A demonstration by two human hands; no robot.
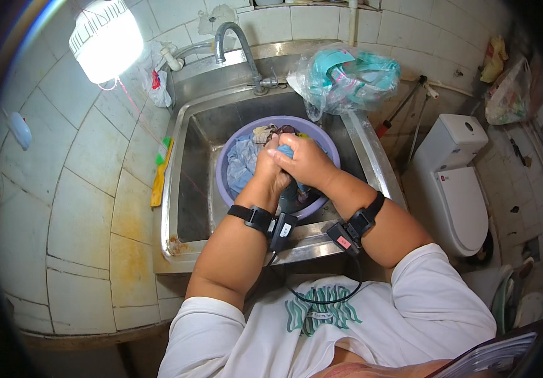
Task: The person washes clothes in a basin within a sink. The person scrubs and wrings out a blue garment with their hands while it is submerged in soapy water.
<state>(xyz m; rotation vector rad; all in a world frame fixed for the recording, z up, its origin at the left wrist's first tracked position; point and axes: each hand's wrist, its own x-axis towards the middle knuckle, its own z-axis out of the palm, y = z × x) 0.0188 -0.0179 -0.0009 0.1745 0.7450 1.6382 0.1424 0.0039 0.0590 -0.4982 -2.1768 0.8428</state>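
Observation:
My left hand (270, 165) and my right hand (308, 159) are pressed together over a round purple plastic basin (222, 165). Between them they grip a piece of blue cloth (285, 150), mostly hidden by my fingers. Light blue wet garments (243, 158) fill the basin's left side. At its far side lie a beige patterned cloth (264, 134) and a dark brown one. Darker cloth hangs or lies below my hands, partly covered by them. The basin sits inside a stainless steel sink (191, 189).
A curved metal faucet (247, 45) rises behind the basin. A clear plastic bag with turquoise packaging (347, 75) rests on the sink's back right corner. A bright lamp (108, 45) hangs at upper left. A yellow-handled brush (160, 177) stands by the left rim; a white toilet (462, 198) is right.

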